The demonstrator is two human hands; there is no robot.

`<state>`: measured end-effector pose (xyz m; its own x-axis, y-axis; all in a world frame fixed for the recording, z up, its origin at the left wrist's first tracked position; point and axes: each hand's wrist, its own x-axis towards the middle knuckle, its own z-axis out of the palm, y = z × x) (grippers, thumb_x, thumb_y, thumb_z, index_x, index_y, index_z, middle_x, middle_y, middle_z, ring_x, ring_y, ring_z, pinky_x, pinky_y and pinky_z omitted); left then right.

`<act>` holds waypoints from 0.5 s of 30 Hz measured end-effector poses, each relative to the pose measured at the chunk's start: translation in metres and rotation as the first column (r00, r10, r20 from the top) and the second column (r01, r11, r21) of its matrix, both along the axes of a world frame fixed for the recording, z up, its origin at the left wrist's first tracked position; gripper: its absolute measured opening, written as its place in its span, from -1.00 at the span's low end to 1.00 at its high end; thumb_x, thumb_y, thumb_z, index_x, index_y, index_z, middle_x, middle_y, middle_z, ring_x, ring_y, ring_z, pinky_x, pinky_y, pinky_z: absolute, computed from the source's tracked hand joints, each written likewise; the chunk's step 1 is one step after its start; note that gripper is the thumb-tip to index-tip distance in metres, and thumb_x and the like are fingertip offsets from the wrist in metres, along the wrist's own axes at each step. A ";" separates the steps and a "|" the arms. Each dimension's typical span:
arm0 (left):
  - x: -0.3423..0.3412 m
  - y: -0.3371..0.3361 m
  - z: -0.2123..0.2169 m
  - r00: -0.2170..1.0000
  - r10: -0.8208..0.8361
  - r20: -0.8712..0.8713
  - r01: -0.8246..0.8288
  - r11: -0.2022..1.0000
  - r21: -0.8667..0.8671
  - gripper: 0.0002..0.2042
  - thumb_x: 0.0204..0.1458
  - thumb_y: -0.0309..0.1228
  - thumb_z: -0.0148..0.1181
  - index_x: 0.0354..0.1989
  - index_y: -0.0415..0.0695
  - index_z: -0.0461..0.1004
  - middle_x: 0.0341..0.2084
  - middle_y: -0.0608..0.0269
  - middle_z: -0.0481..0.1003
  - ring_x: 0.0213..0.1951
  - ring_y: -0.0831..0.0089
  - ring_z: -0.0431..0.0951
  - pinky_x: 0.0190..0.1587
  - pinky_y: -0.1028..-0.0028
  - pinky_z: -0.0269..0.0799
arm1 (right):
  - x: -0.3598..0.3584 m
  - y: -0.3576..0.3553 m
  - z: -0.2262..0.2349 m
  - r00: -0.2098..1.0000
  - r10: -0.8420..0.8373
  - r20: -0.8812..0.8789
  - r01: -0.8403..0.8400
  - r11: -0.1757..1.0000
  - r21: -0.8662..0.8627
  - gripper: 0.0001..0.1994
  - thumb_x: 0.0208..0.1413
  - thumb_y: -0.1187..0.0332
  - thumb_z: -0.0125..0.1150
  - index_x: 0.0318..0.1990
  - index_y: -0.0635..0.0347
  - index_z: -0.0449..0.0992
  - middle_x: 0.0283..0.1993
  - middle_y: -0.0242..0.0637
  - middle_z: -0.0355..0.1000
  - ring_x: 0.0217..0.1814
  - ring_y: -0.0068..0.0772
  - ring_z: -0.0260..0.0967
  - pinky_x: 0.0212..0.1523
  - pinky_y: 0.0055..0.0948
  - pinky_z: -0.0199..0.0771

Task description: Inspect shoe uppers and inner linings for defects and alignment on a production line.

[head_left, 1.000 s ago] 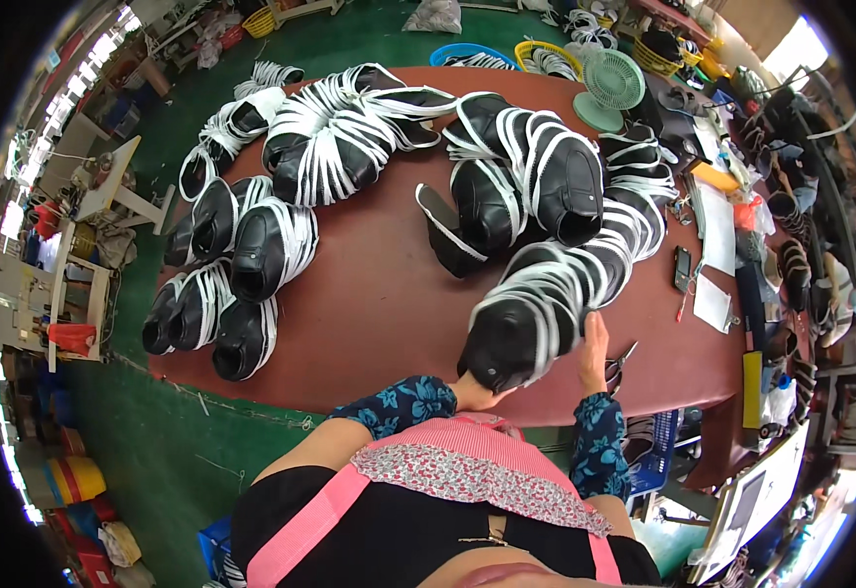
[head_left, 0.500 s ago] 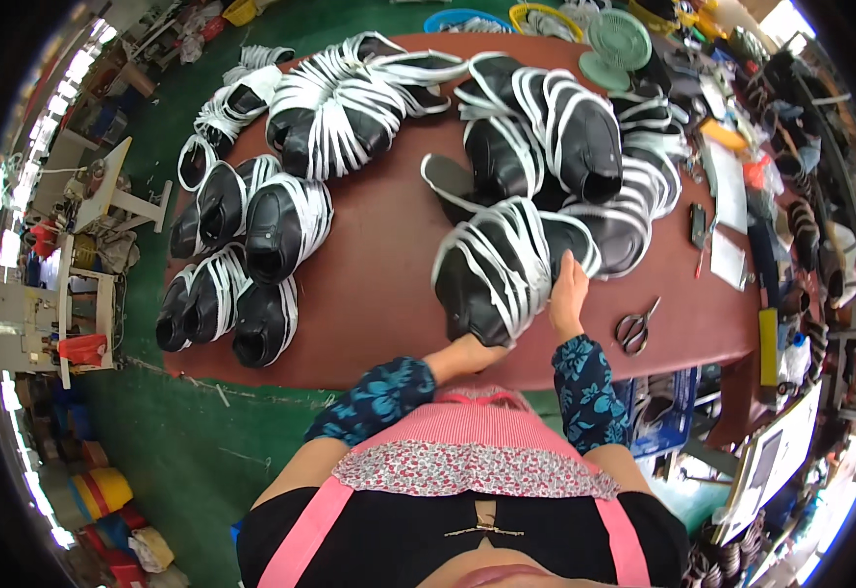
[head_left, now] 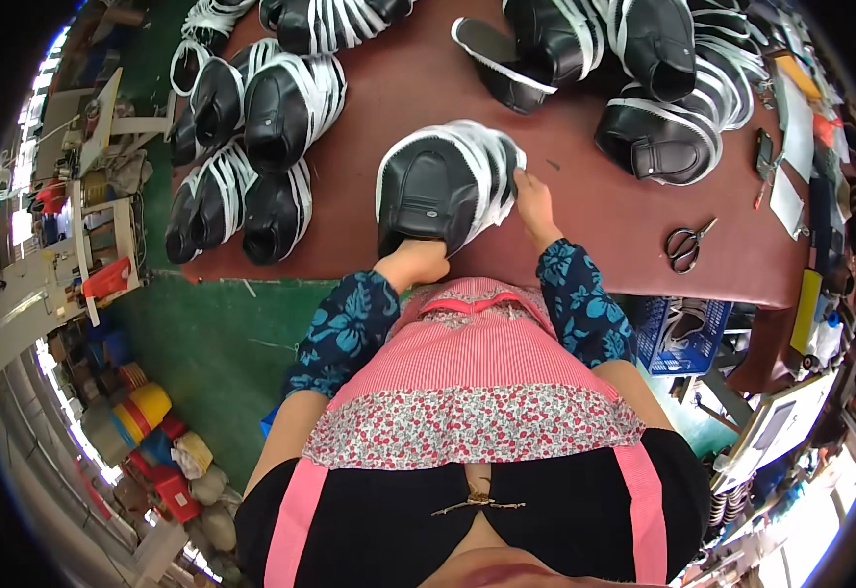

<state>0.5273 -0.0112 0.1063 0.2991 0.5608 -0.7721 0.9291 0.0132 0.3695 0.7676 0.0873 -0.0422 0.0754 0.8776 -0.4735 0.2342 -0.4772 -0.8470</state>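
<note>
both hands [head_left: 531, 201] grip a bundle of black shoe uppers [head_left: 443, 186] at the near edge of the brown worktop [head_left: 604, 211], fingers closed on it, blue crate [head_left: 678, 333] beneath holding dark pieces.

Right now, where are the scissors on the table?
In the head view, the scissors lie on the right side of the red-brown table, near its front edge, right of the right hand.

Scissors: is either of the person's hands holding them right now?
No: the scissors lie alone on the red-brown table, while the left hand and right hand are on the black-and-white bundle.
</note>
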 end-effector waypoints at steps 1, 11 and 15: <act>0.006 -0.002 -0.001 1.000 0.015 0.001 -0.015 1.000 -0.014 -0.59 0.22 -0.28 0.09 -0.12 -0.41 0.72 -0.15 -0.41 0.67 -0.03 -0.28 0.73 0.08 -0.04 0.62 | 0.001 -0.003 0.011 1.000 0.015 0.001 -0.015 1.000 -0.014 -0.48 0.53 -0.02 0.14 -0.06 0.41 0.64 -0.10 0.17 0.65 0.06 0.21 0.60 0.13 0.05 0.49; 0.041 0.043 0.047 0.964 0.254 0.083 -0.235 0.953 -0.192 -0.05 0.41 0.40 -0.17 0.37 -0.43 0.51 0.22 -0.41 0.58 0.30 -0.23 0.56 0.43 0.11 0.39 | 0.016 0.013 0.117 0.973 0.223 -0.065 -0.211 0.964 0.163 -0.71 0.55 0.19 0.24 -0.01 0.29 0.61 -0.38 -0.36 0.51 -0.33 -0.56 0.48 -0.28 -0.42 0.51; 0.041 0.019 -0.012 0.955 0.269 0.121 -0.261 0.962 -0.078 -0.10 0.44 0.36 -0.19 0.34 -0.38 0.54 0.18 -0.43 0.59 0.23 -0.28 0.60 0.37 0.05 0.45 | -0.025 0.006 0.118 0.827 0.489 0.278 -0.561 0.677 0.477 -0.70 0.44 0.11 0.34 -0.16 0.18 0.57 -0.31 0.00 0.58 -0.30 0.11 0.57 -0.28 -0.08 0.56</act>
<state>0.5681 0.0081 0.0939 0.2454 0.5869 -0.7716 0.8334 0.2788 0.4772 0.7428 0.0934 0.0753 -0.4512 0.8913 0.0448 0.4228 0.2577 -0.8688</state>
